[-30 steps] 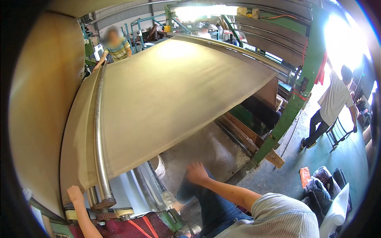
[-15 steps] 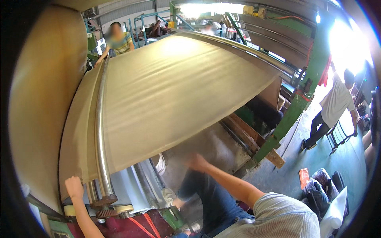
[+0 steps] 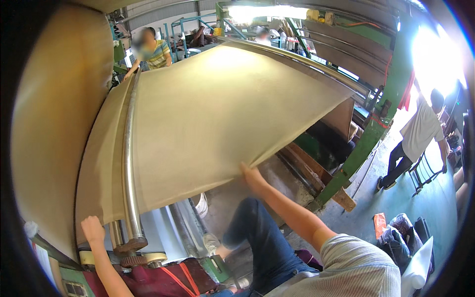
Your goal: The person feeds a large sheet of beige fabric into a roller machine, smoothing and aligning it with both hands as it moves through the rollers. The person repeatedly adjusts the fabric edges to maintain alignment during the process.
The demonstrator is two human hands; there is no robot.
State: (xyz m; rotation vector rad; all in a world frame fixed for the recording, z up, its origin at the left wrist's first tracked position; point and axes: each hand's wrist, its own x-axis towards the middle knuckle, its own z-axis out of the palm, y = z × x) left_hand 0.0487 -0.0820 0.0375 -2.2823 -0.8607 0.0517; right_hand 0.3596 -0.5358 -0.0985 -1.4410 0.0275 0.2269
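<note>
A wide tan sheet of fabric [image 3: 198, 119] stretches across the machine from the far rail down past a shiny metal roller [image 3: 129, 163]. At its near left corner my left hand [image 3: 93, 228] is closed on the edge, beside the large tan roll. My right hand [image 3: 251, 177] grips the same near edge farther right, and the cloth puckers where the fingers pinch it. Gear teeth [image 3: 134, 261] show at the roller's near end, below the sheet. At the roller's far end a co-worker in a striped shirt [image 3: 159, 54] reaches to the fabric.
The big tan roll [image 3: 54, 123] rises along the left. A green post [image 3: 363, 136] stands on the right, with wooden beams at its foot. Beyond it a person [image 3: 418, 131] holds a black hand cart [image 3: 426, 173]. Wrapped bundles [image 3: 401, 237] lie at lower right.
My right hand has moved up from above my knee and taken hold of the fabric's near edge. That edge is now lifted and creased there. My left hand stays at the corner.
</note>
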